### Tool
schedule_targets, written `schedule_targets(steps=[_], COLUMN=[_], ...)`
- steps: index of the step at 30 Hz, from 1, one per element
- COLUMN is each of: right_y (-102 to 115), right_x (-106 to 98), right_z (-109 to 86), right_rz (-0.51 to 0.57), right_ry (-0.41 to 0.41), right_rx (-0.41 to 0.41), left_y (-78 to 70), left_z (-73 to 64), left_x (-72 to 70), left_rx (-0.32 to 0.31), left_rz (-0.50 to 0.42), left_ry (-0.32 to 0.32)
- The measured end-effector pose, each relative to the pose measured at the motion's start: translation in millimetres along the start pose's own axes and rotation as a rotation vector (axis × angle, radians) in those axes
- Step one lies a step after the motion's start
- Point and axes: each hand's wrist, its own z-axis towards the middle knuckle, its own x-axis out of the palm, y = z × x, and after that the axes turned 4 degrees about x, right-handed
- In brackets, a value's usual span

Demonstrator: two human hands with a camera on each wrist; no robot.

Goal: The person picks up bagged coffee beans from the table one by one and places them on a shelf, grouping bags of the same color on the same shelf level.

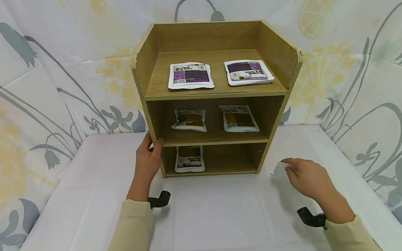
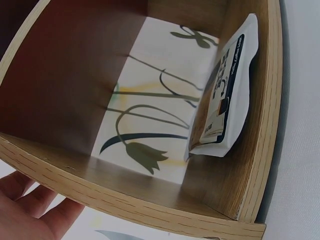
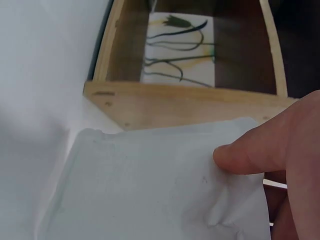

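Note:
A small wooden shelf unit (image 1: 216,95) stands on the white cloth. At its left side my left hand (image 1: 148,161) holds the side panel, thumb by the front edge and fingers (image 2: 62,217) along the outside. To the right of the unit, my right hand (image 1: 308,177) pinches a white packet (image 3: 150,180) between thumb and fingers. Only the packet's plain side shows in the right wrist view, and the hand mostly hides it in the head view. On the bottom level, a brown-labelled packet (image 1: 189,159) lies at the left, also seen in the left wrist view.
Two purple-labelled packets, one left (image 1: 190,76) and one right (image 1: 249,72), lie on the top level. The middle level holds a left packet (image 1: 189,120) and a right packet (image 1: 238,119) with brown labels. Floral cloth (image 1: 72,73) hangs behind and along both sides.

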Motion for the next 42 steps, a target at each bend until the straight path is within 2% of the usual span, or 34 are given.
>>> schedule_targets(steps=[14, 35, 42], right_y=[23, 63, 72], right_x=[2, 21, 25], right_z=[-1.4, 7.2, 10.7], right_rz=[0.048, 0.131, 0.131], right_ry=[0.002, -0.014, -0.054], right_rx=[-0.089, -0.188, -0.249], left_y=[-0.3, 1.1, 0.9], left_z=[0.2, -0.1, 0.4], left_x=[-1.0, -0.9, -0.5], left_rx=[0.007, 0.001, 0.002], left_rz=[-0.005, -0.011, -0.011], left_ry=[-0.002, 0.009, 0.010])
